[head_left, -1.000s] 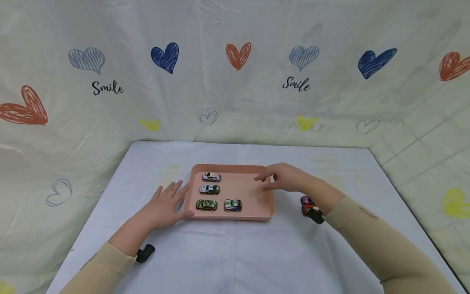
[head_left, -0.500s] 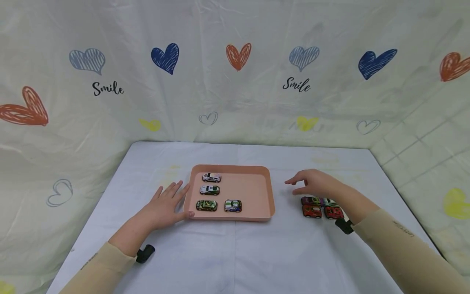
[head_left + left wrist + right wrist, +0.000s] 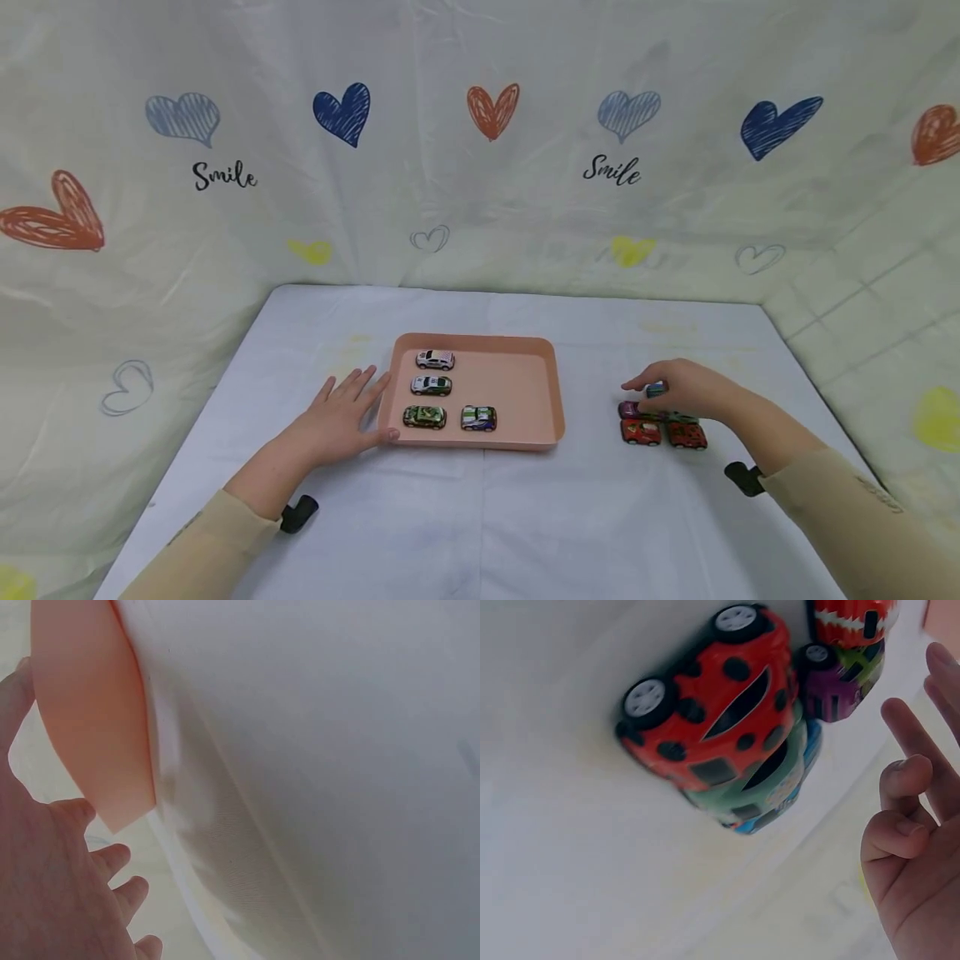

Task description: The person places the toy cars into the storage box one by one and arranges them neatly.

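A pink tray (image 3: 517, 387) holds several toy cars toward its left: a white one (image 3: 435, 359), a white-and-green one (image 3: 431, 385), a camouflage-green one (image 3: 424, 417) and a striped one (image 3: 478, 417). My left hand (image 3: 333, 423) spreads its fingers along the tray's left side, thumb at the near corner. Over on the right, my right hand (image 3: 693, 387) hovers at a cluster of toy cars, its thumb and fingers apart. A blue car (image 3: 656, 389) shows between them; beside it are a purple car (image 3: 836, 694), a pale green car (image 3: 757, 784) and a red black-spotted car (image 3: 735, 705).
A red toy car (image 3: 641, 431) stands at the cluster's near left. A white cloth covers the table (image 3: 480, 517). Behind it hangs a pale curtain (image 3: 525, 208) printed with hearts. A black wrist device (image 3: 744, 479) sits by the right sleeve.
My right hand has moved right from over the tray to the car cluster, carrying nothing. The left hand has stayed at the tray's edge. The head view has shifted slightly.
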A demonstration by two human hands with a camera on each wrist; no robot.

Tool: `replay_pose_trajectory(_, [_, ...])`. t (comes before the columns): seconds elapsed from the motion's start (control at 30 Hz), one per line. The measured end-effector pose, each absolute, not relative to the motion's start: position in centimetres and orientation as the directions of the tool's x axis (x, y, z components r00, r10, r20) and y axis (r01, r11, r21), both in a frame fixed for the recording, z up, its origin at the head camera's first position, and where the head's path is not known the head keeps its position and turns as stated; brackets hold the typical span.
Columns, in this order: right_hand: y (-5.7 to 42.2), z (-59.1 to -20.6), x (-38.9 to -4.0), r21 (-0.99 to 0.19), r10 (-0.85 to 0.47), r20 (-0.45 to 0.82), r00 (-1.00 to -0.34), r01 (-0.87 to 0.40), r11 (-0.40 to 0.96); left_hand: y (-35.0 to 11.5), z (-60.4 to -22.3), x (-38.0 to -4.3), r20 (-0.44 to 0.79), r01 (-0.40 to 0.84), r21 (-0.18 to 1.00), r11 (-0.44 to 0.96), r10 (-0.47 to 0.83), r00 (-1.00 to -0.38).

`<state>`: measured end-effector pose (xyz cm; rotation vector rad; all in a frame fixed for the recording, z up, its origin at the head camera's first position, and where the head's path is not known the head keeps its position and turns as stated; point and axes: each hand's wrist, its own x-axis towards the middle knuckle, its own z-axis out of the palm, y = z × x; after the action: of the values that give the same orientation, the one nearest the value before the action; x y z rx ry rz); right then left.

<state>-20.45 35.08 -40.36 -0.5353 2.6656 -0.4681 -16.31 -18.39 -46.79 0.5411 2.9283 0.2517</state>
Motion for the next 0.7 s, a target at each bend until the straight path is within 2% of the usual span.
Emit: replay_pose_trajectory(0.7, [35.4, -41.4, -20.2, -0.302, -0.398, -0.407, -0.822, -0.290, 0.908, -18.4, -46.8, -16.3, -0.121, 0.331, 0.204, 0.921, 0.359, -0.925])
